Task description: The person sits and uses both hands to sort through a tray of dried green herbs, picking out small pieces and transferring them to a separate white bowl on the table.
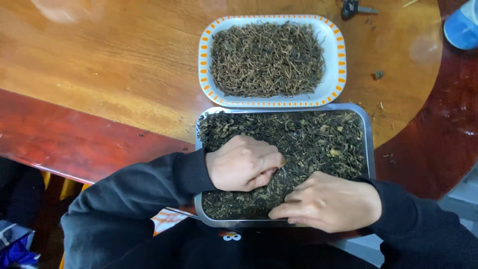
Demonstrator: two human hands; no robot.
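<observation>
Filling the metal tray (369,144) from wall to wall, the dark dried leaves (318,139) lie as a loose bed right under both hands, at the near edge of the wooden table (99,60). The tray's long axis runs side to side across the person's front, so the leaves stretch away to the right and towards the far wall, with the thickest untouched stretch on the right and far side.

The left hand (244,163) sits knuckles-up in the left middle of the tray, fingers curled in and pinched together on a bit of the leaf; how much it holds is hidden under the knuckles. The right hand (326,201) lies lower, at the near rim, fingers together and pointing left, their tips pressed into the leaves just below the left hand. The two are near each other but apart, with a small cleared patch of tray floor between them. The right hand is nearer to the bulk of leaves on the right.

Just beyond the tray, touching or almost touching its far wall, stands a white dish with an orange-patterned rim (338,74), heaped with thin brown stems (266,60). It lies straight ahead of the left hand. A small dark metal object, perhaps a key (354,7), and a blue thing (462,27) sit at the far right.
</observation>
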